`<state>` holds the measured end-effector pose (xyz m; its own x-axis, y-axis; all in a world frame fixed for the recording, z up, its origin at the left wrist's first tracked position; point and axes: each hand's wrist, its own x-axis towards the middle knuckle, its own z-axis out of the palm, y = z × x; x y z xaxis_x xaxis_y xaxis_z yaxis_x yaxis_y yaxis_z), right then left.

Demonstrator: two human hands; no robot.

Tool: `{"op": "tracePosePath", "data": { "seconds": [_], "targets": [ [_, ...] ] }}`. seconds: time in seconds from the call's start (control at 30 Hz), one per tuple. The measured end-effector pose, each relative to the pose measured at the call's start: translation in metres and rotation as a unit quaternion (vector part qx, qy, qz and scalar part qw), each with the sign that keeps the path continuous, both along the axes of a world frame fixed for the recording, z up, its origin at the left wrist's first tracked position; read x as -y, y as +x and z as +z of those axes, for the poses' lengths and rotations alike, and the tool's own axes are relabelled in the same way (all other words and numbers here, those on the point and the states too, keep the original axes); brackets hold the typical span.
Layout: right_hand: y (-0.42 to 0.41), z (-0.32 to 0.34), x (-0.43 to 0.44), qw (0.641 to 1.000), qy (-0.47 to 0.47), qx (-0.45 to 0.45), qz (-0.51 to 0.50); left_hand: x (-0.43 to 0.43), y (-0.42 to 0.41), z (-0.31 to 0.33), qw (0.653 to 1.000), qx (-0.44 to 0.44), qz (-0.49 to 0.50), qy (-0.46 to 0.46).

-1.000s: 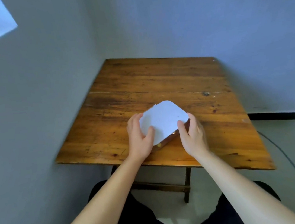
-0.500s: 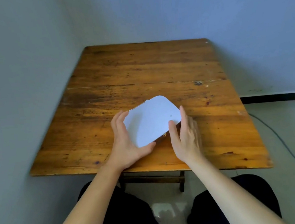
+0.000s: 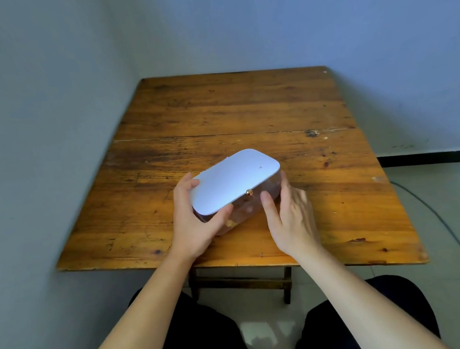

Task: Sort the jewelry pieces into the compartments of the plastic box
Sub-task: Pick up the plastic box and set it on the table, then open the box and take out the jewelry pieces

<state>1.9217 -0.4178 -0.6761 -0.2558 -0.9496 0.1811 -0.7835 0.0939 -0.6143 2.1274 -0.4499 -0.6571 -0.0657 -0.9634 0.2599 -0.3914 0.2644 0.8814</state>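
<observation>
A plastic box (image 3: 234,184) with a white rounded lid and clear sides sits near the front of the wooden table (image 3: 227,111). A small gold knob (image 3: 249,192) shows on the lid's front edge. The lid is down. My left hand (image 3: 197,221) grips the box's left end, thumb on the front corner. My right hand (image 3: 291,216) rests against its right end, fingers spread, thumb on the clear front wall. Something small and golden (image 3: 231,224) shows through the clear wall; the rest of the jewelry is hidden inside.
The table stands in a corner, with walls on the left and behind. A dark cable (image 3: 440,219) runs over the floor on the right. My knees in dark trousers (image 3: 201,338) are under the front edge.
The box has turned so that its long front side with the gold knob faces me. Both hands shifted along its ends. The camera view moved as well.
</observation>
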Motion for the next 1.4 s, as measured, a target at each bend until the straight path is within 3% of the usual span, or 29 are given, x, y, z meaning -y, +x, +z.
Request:
{"op": "tracePosePath", "data": {
  "seconds": [0.27, 0.47, 0.7, 0.9, 0.97, 1.07, 1.17, 1.27, 1.4],
  "targets": [
    [-0.002, 0.004, -0.003, 0.999, -0.028, 0.039, 0.011, 0.014, -0.005, 0.019, 0.989, -0.132, 0.038, 0.051],
    [-0.003, 0.004, -0.005, 0.998, -0.04, 0.037, 0.014, 0.045, 0.006, 0.031, 0.991, -0.081, 0.097, 0.051],
    [-0.004, 0.003, -0.006, 0.998, -0.037, 0.046, 0.01, 0.079, 0.009, 0.029, 0.956, -0.133, 0.159, 0.21],
    [-0.003, 0.003, -0.006, 0.996, -0.033, 0.081, 0.015, 0.086, 0.02, 0.033, 0.943, -0.113, 0.148, 0.275],
    [-0.004, 0.005, -0.007, 0.992, -0.029, 0.118, 0.02, 0.081, 0.024, 0.039, 0.958, -0.036, 0.162, 0.234],
    [-0.005, 0.01, -0.003, 0.987, -0.028, 0.156, 0.023, 0.071, 0.034, 0.046, 0.971, 0.13, 0.186, 0.078],
    [-0.005, 0.021, 0.008, 0.99, -0.065, 0.121, 0.037, 0.066, 0.042, 0.057, 0.969, 0.234, 0.072, 0.004],
    [-0.001, 0.042, 0.029, 0.99, -0.097, 0.043, 0.089, 0.06, 0.038, 0.064, 0.932, 0.354, -0.071, 0.026],
    [0.014, 0.066, 0.059, 0.981, 0.002, -0.05, 0.187, 0.059, 0.026, 0.068, 0.882, 0.467, -0.064, 0.013]
  ]
}}
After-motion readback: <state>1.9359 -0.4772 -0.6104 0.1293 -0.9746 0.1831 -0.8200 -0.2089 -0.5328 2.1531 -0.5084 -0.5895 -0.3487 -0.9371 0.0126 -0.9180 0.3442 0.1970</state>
